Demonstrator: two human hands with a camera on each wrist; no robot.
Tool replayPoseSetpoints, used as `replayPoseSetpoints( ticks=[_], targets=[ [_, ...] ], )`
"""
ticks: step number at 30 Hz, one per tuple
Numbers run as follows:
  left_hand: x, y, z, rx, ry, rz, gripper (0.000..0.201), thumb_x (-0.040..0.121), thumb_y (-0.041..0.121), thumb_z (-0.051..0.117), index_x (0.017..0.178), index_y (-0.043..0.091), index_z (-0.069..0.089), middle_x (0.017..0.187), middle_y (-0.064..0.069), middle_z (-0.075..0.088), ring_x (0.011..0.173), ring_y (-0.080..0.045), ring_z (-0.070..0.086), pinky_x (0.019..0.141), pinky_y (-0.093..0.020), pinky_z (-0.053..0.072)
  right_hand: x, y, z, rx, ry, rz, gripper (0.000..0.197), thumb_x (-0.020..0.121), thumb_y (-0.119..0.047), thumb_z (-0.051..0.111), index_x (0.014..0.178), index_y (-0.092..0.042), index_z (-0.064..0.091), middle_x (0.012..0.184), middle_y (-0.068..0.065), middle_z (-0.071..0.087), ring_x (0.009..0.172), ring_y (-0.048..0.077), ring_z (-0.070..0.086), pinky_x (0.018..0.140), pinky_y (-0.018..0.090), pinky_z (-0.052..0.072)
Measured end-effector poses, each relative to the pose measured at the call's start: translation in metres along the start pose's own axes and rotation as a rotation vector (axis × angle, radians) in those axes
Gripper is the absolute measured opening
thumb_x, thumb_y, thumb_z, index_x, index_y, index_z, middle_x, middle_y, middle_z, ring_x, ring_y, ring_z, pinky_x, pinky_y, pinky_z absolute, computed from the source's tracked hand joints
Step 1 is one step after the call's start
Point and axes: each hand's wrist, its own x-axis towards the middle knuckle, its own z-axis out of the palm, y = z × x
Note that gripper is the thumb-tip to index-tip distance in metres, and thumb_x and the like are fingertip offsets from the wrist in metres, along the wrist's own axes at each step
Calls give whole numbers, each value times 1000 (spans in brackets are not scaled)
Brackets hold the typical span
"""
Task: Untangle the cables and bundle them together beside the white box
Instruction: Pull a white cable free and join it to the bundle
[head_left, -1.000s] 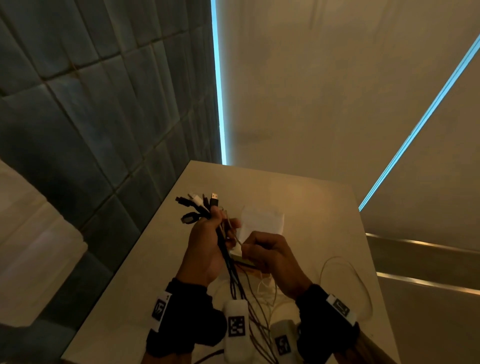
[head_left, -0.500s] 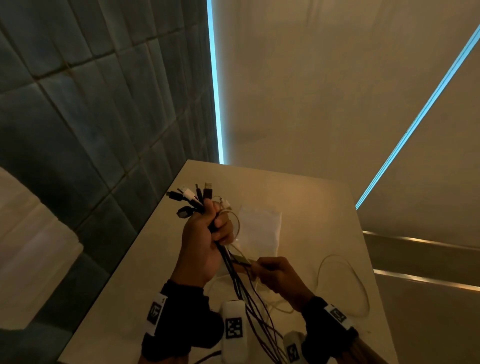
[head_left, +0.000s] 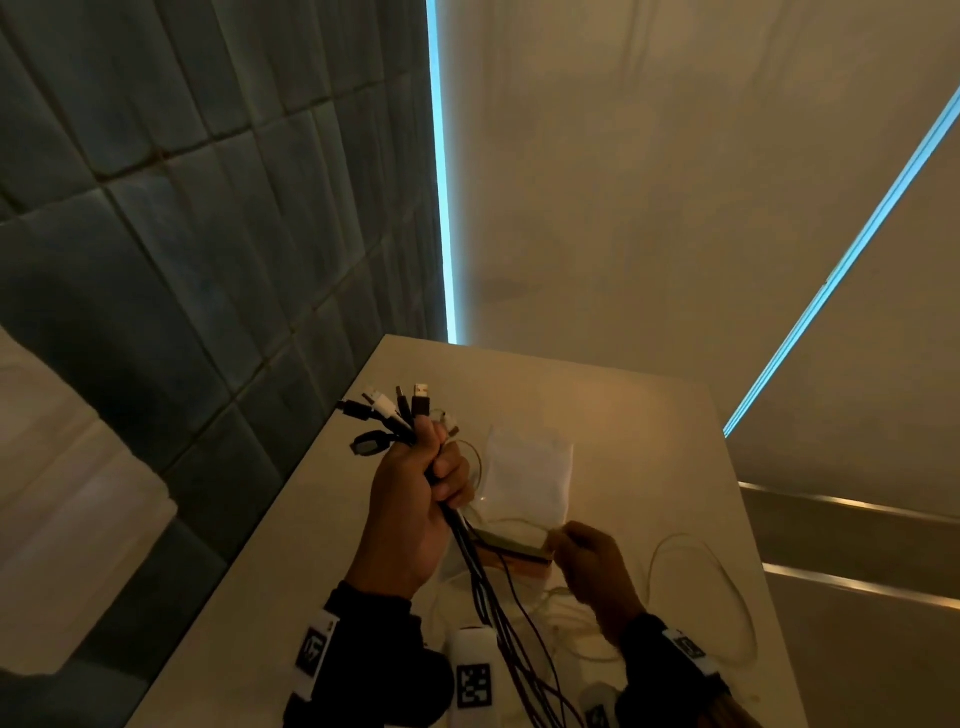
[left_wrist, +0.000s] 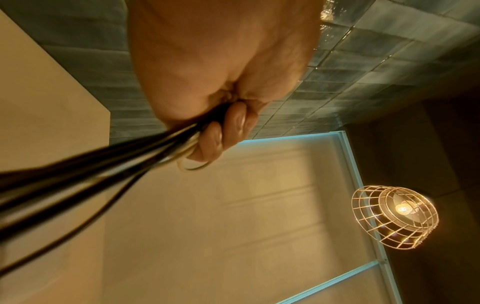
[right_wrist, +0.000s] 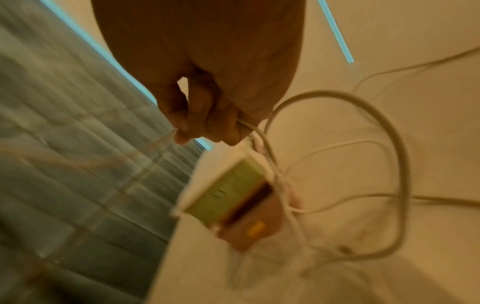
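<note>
My left hand is raised above the table and grips a bundle of cables; their plugs fan out above the fist. In the left wrist view the dark cables run out under the curled fingers. My right hand sits lower right and pinches a thin white cable that loops away over the table. The white box lies flat just behind both hands, and the right wrist view shows its green and brown end.
A pale table stands against a grey tiled wall on the left. Loose white cable loops lie on its right part near the edge. A wire-cage lamp hangs overhead.
My left hand has lifted the bundle higher and away from me. My right hand has slid down and to the right along a white cable, away from the left hand.
</note>
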Motion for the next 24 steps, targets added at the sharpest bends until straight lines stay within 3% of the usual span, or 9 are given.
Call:
replayPoseSetpoints(
  ticks=[3, 7, 10, 12, 14, 18, 20, 24],
  targets=[
    [2, -5, 1, 3, 45, -30, 32, 103, 30, 34, 75, 15, 42, 53, 4, 35, 40, -6, 28, 40, -21, 26, -8, -57, 2, 268, -19, -110, 20, 92, -10, 56, 79, 5, 59, 55, 3, 40, 45, 13, 30, 44, 25, 19],
    [2, -14, 5, 116, 125, -30, 28, 103, 29, 36, 80, 13, 43, 58, -1, 49, 43, -10, 35, 43, -22, 30, -25, -113, 9, 403, -158, -322, 16, 92, -5, 56, 81, 7, 56, 56, 4, 38, 47, 14, 26, 47, 31, 15],
    [1, -16, 8, 167, 154, -48, 28, 102, 30, 38, 84, 12, 49, 66, -6, 62, 52, -14, 45, 53, -28, 37, -37, -127, 16, 374, -269, -350, 15, 90, 1, 56, 76, 6, 58, 52, 1, 41, 44, 11, 31, 46, 24, 21],
    [0, -14, 10, 139, 127, -64, 29, 102, 33, 37, 86, 12, 50, 65, -6, 63, 58, -17, 48, 56, -31, 38, -41, -123, 20, 348, -343, -320, 13, 85, 1, 60, 72, 3, 59, 49, -1, 41, 43, 8, 32, 45, 19, 27],
    [1, -11, 10, 70, 86, -51, 31, 101, 34, 36, 81, 14, 47, 59, -3, 52, 56, -16, 43, 56, -31, 34, -42, -115, 20, 360, -386, -252, 12, 81, -5, 64, 71, 1, 61, 48, -1, 37, 42, 9, 29, 44, 18, 28],
    [1, -13, 7, -28, 66, 14, 31, 101, 31, 36, 76, 14, 43, 58, 1, 34, 57, -16, 36, 58, -30, 31, -37, -91, 15, 362, -343, -134, 16, 94, -4, 52, 83, 4, 61, 46, -11, 46, 40, 0, 44, 46, 11, 39],
    [1, -15, 5, -55, 66, 58, 28, 100, 29, 38, 77, 14, 44, 58, 2, 31, 57, -16, 33, 58, -29, 32, -31, -71, 13, 254, -300, -122, 20, 96, -10, 53, 85, 3, 64, 47, -11, 52, 42, -1, 43, 45, 15, 33],
    [2, -17, 3, -81, 51, 129, 24, 94, 29, 44, 76, 14, 44, 58, 2, 29, 57, -15, 29, 63, -29, 36, -22, -32, 10, 144, -246, -71, 24, 94, -18, 59, 74, -12, 69, 51, -8, 44, 45, 6, 33, 44, 19, 25]
  ],
)
